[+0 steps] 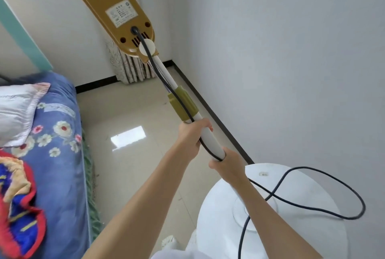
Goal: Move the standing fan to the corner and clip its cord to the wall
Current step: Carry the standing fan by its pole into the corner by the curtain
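both hands grip the fan [116, 8] by its white pole [210, 135], fan tilted w/ its head far-left at top of view and its round white base [291, 192] near-right, close to the person. left hand [192, 137] is farther up the pole, just below the olive collar [183, 103], fingers wrapped round pole. right hand [226, 164] is nearer, just behind the left on the same pole, fingers closed round it too; black cord [325, 209] passes under both grips.

cord leaves the tan housing below the label [120, 13], crosses a round white knob [146, 47], runs down along the pole, then loops loose over the base and out toward the right wall [291, 60], one end dropping off the near edge of view. can't tell where the plug is.

fan is right of centre, alongside the right wall w/ dark skirting [210, 108]. room corner is farther ahead, w/ a curtain [129, 69] hanging just left of it. bed [60, 133] w/ blue floral cover on the left, a pale pillow [16, 112] on it. glossy tile floor [129, 112] between bed and wall.
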Available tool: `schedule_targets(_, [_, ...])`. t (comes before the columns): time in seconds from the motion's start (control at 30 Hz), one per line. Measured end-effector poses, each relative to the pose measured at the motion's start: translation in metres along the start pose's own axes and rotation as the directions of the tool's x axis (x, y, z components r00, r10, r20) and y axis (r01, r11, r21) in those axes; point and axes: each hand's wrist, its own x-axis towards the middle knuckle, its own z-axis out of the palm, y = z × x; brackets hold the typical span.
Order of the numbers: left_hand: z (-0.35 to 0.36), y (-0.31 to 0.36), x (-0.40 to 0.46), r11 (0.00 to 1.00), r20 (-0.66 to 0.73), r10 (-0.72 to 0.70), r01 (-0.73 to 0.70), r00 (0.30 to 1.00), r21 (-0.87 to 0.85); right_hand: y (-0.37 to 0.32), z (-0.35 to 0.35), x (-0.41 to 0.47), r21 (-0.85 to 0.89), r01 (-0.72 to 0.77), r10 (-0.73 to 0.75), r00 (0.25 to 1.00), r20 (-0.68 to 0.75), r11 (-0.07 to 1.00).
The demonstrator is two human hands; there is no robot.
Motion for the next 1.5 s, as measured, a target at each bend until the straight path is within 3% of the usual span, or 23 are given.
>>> schedule_targets(0.47, [-0.006, 0.15, 0.224, 0.996, -0.177, 0.091, -0.09, 0.98, 0.013, -0.104, 0.053, 0.262, 0.065, 0.074, -0.085, 0.981, 0.175, 0.995])
schedule_targets(0.77, [-0.014, 0.225, 0.335, 0.998, -0.256, 0.053, -0.063, 0.965, -0.032, -0.158, 0.08, 0.391, 0.024, 0.088, -0.091, 0.959, 0.268, 0.996])
schedule_targets(1.5, [-0.15, 0.421, 0.603, 0.983, -0.207, -0.077, 0.04, 0.975, -0.178, -0.35, 0.225, 0.641, -0.093, 0.063, -0.038, 0.967, 0.251, 0.994])
